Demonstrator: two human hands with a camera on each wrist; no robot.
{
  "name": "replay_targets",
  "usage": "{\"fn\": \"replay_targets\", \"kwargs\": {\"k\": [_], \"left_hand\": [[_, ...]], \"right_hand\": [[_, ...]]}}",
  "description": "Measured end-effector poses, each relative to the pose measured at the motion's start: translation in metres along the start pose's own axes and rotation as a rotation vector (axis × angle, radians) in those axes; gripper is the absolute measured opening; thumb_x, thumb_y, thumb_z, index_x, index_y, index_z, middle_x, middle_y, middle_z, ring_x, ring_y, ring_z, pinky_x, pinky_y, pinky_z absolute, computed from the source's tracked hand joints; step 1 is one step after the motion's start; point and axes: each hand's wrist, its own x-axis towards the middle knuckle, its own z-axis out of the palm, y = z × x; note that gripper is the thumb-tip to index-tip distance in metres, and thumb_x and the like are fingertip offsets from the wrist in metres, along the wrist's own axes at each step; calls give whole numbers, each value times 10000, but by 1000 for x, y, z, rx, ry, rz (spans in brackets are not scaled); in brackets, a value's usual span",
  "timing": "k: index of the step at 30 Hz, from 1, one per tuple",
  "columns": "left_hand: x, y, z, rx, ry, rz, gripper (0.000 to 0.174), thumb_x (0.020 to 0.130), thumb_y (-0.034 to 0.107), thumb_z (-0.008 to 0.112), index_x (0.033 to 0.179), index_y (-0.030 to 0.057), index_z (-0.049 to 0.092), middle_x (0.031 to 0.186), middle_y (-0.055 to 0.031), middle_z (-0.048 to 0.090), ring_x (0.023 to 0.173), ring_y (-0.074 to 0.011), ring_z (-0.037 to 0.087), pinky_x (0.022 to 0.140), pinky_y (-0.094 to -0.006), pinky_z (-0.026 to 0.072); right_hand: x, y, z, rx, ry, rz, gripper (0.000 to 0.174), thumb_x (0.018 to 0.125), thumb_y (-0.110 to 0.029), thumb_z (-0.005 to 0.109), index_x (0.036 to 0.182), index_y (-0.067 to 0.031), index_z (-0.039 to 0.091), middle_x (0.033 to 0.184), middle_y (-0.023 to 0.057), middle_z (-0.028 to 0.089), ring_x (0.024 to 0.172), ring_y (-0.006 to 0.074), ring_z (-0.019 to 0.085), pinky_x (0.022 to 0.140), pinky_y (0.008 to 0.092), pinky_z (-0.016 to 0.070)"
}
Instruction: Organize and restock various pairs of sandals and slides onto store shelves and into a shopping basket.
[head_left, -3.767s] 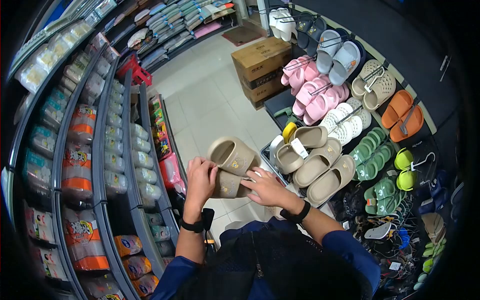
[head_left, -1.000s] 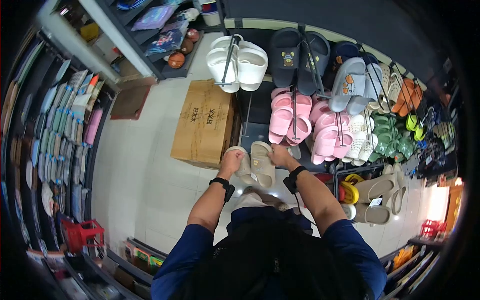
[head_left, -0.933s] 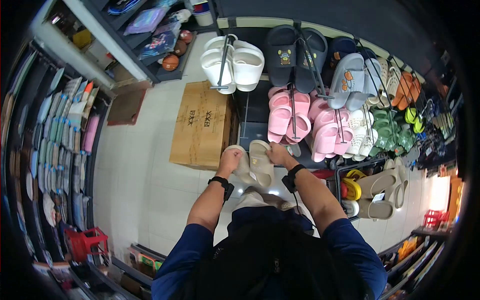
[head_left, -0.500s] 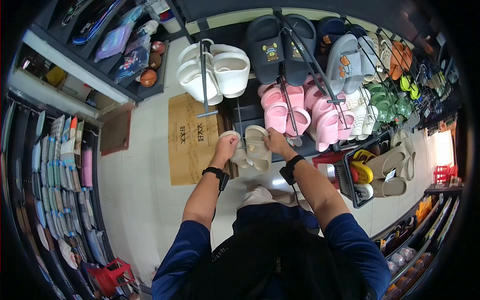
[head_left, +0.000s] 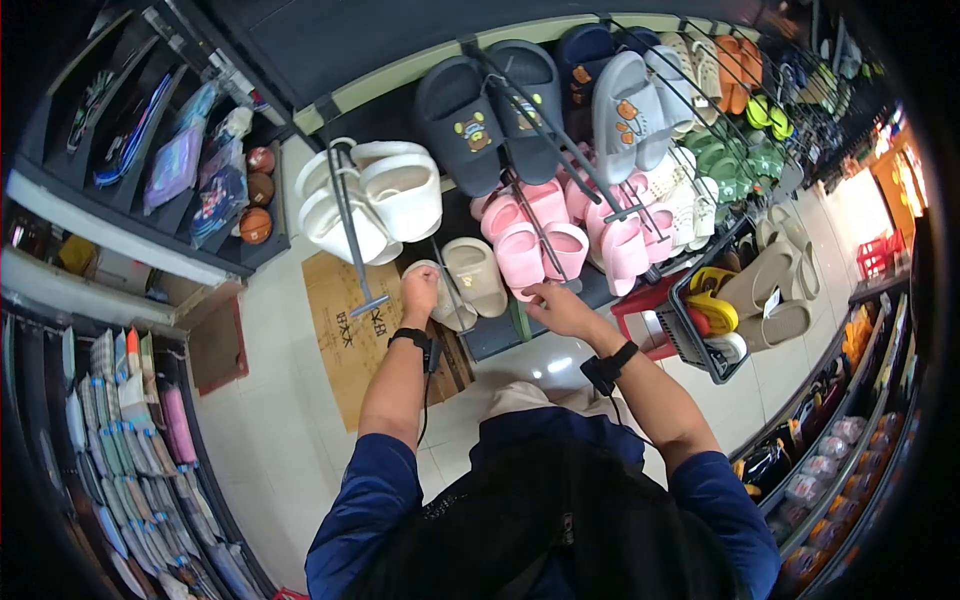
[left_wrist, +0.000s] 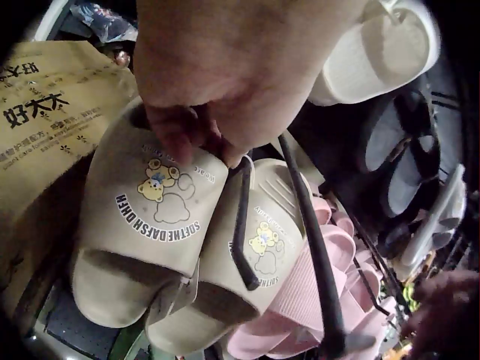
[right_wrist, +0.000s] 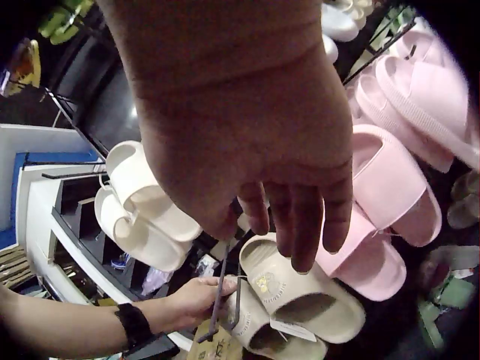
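A pair of beige slippers (head_left: 474, 277) with bear prints hangs at a metal display hook (left_wrist: 311, 247), in the low row between white and pink pairs. My left hand (head_left: 420, 290) grips the upper edge of the left slipper (left_wrist: 154, 199), thumb and fingertips curled at its strap; the palm hides part of that edge. A small tag (right_wrist: 294, 331) dangles between the two slippers. My right hand (right_wrist: 255, 142) holds nothing; its fingers hang loosely bent beside the right slipper (right_wrist: 300, 289). In the head view, that hand overlaps the lower pink slippers (head_left: 545, 254).
White slippers (head_left: 402, 195) hang upper left with their hook (head_left: 352, 240) jutting outward. Dark slippers (head_left: 460, 130) hang above. A cardboard box (head_left: 335, 330) stands at left below the rack. A black basket (head_left: 690, 335) with yellow and beige slippers is at right.
The view has turned toward the rack. The beige slippers went from both hands over the floor to the hook. My right hand has let go and moved right; my left still grips one slipper.
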Motion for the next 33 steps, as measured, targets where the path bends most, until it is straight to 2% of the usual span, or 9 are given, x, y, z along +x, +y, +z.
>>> {"fn": "replay_targets", "kwargs": {"k": [3, 7, 9, 17, 18, 20, 21, 26, 33], "left_hand": [[31, -9, 3, 42, 65, -57, 212, 859, 221, 682, 1014, 95, 753, 911, -183, 722, 862, -358, 694, 798, -421, 541], [55, -6, 8, 188, 186, 31, 217, 869, 261, 670, 1009, 121, 759, 929, -160, 729, 901, -354, 690, 834, -430, 534], [61, -3, 9, 179, 201, -132, 220, 870, 299, 668, 990, 143, 766, 940, -139, 733, 915, -350, 684, 836, -440, 530], [59, -9, 18, 363, 270, 52, 208, 848, 239, 651, 972, 132, 778, 941, -180, 724, 893, -363, 683, 827, -415, 530], [53, -4, 16, 361, 267, 52, 208, 848, 239, 651, 972, 132, 778, 941, -180, 724, 893, -363, 683, 827, -415, 530], [39, 8, 11, -64, 199, -117, 252, 849, 184, 631, 1032, 76, 768, 1038, -209, 720, 982, -340, 691, 882, -376, 524], [33, 5, 11, -147, 182, -74, 298, 870, 165, 627, 1098, 5, 734, 1092, -212, 720, 1030, -306, 692, 911, -361, 515], [-31, 23, 5, -331, 52, -97, 423, 946, 176, 622, 1284, -77, 596, 1179, -194, 690, 1071, -243, 658, 928, -345, 495], [-126, 93, -6, -269, -15, -114, 413, 971, 153, 599, 1305, -88, 564, 1216, -189, 661, 1090, -222, 639, 951, -338, 482]], "right_hand": [[-23, 1, -16, -34, 67, 41, 395, 866, -182, 655, 1201, 27, 632, 891, 199, 706, 854, 348, 694, 796, 420, 528], [-56, 13, -32, -33, 136, 79, 388, 872, -173, 651, 1201, 31, 628, 892, 194, 705, 851, 346, 694, 796, 432, 528], [-73, 21, -39, -27, 142, 126, 385, 885, -176, 647, 1210, 30, 627, 923, 178, 706, 846, 322, 691, 784, 411, 532], [-120, 31, -57, 2, 165, 212, 406, 885, -195, 649, 1226, 24, 627, 940, 184, 716, 869, 327, 695, 797, 412, 545], [-124, 30, -60, 9, 160, 222, 412, 886, -195, 649, 1233, 25, 623, 948, 183, 716, 873, 324, 693, 800, 410, 543], [-132, 31, -66, 14, 161, 236, 418, 886, -196, 649, 1240, 25, 619, 956, 182, 715, 876, 321, 692, 804, 407, 541], [-136, 34, -68, 12, 160, 216, 421, 887, -195, 648, 1244, 26, 616, 963, 183, 715, 882, 319, 692, 810, 405, 540], [-165, 32, -92, -13, 203, 205, 429, 892, -189, 650, 1252, 41, 606, 970, 179, 714, 905, 313, 692, 821, 397, 533], [-230, 49, -159, -11, 336, 216, 359, 898, -176, 641, 1202, 16, 640, 927, 175, 713, 834, 305, 690, 774, 390, 537]]}}
